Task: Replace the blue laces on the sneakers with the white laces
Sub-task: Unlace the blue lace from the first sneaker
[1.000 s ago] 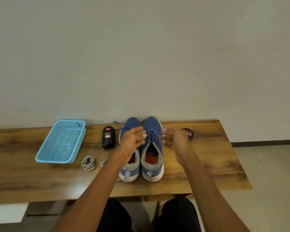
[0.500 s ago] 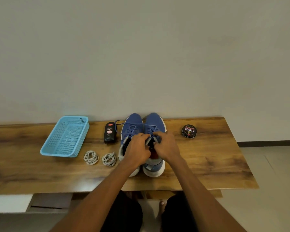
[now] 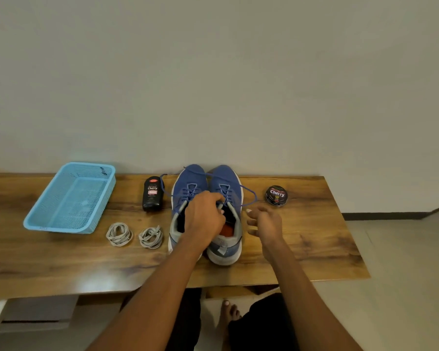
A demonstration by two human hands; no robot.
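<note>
Both forearms were extended forward, side by side. The left hand (image 3: 205, 219) was held with its back up and its fingers curled under. The right hand (image 3: 265, 222) was held apart from it, fingers loosely spread.

Both forearms bare, no sleeves showing; dark black shorts (image 3: 261, 323) down below, and a bare foot (image 3: 229, 312).

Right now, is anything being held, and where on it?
The left hand pinches the blue lace at the top eyelets of the right sneaker. The right hand is open beside it, holding nothing.
</note>
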